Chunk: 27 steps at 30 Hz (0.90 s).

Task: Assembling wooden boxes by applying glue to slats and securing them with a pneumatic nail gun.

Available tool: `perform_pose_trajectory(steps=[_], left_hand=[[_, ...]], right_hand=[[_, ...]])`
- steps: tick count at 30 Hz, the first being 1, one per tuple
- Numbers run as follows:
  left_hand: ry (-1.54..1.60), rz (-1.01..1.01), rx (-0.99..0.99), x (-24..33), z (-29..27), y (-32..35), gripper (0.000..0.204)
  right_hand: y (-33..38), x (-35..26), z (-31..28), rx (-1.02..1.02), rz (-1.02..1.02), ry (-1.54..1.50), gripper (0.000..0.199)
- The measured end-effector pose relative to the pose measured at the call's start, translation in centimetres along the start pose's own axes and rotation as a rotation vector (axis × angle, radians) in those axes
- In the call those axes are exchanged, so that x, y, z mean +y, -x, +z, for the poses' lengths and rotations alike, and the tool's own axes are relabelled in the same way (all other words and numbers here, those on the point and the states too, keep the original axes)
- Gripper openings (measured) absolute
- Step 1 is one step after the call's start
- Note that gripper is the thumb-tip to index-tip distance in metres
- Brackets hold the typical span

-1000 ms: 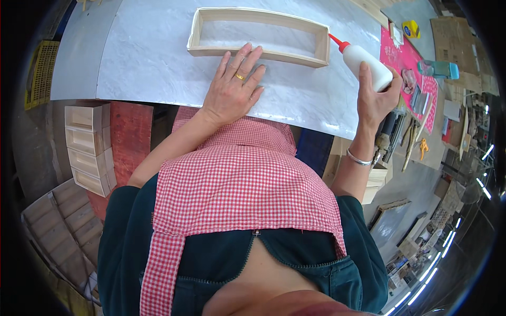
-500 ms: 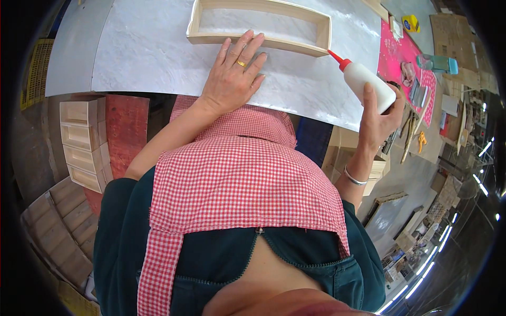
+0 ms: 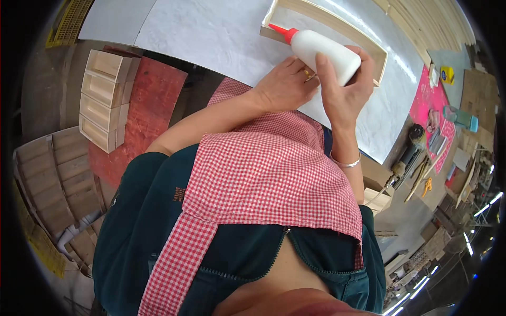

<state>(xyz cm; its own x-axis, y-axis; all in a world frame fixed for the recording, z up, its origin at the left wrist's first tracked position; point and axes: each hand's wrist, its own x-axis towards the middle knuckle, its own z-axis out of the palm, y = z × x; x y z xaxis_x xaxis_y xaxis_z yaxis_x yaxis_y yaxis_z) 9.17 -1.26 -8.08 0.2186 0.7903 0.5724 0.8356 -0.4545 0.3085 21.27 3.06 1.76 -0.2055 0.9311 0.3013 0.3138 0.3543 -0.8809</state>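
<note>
A white glue bottle (image 3: 316,50) with a red nozzle is gripped in my right hand (image 3: 345,87). Its tip points left, at the left end of a pale rectangular wooden frame (image 3: 270,32), where a white line runs along the top edge. The frame lies on the grey marbled tabletop (image 3: 205,31). My left hand (image 3: 290,84) rests at the near side of the frame, under the bottle; its fingers are largely hidden behind the bottle and my right hand. A yellow ring shows on one finger.
Small wooden boxes (image 3: 98,108) stand on a red board (image 3: 153,95) at the left. Long wood strips (image 3: 427,23) lie at the far right. Beyond the table's right end are a pink cloth (image 3: 421,100), a teal-capped bottle (image 3: 464,118) and an orange clamp-like tool (image 3: 427,186).
My right hand has carried the bottle left, its nozzle going from the frame's right corner to its left end. My view has turned, shifting the frame to the right in the picture.
</note>
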Motion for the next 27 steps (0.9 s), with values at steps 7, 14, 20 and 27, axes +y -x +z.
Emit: perform_pose_trajectory(steps=[7, 14, 20, 27], left_hand=[[0.039, 0.010, 0.042, -0.2, 0.2, 0.1, 0.032], [0.005, 0.028, 0.051, 0.1, -0.7, -0.6, 0.029], [0.019, 0.025, 0.010, 0.3, -0.8, -0.9, 0.025], [0.006, -0.004, -0.046, 0.5, -0.8, -0.8, 0.027]], right_hand=[[-0.2, 0.2, 0.0, 0.020, -0.058, 0.076, 0.050], [0.6, 0.6, -3.7, 0.081, -0.071, 0.217, 0.051], [1.6, 1.0, -6.8, 0.161, 0.001, 0.253, 0.050], [2.9, 1.3, -10.2, 0.247, 0.093, 0.323, 0.048]])
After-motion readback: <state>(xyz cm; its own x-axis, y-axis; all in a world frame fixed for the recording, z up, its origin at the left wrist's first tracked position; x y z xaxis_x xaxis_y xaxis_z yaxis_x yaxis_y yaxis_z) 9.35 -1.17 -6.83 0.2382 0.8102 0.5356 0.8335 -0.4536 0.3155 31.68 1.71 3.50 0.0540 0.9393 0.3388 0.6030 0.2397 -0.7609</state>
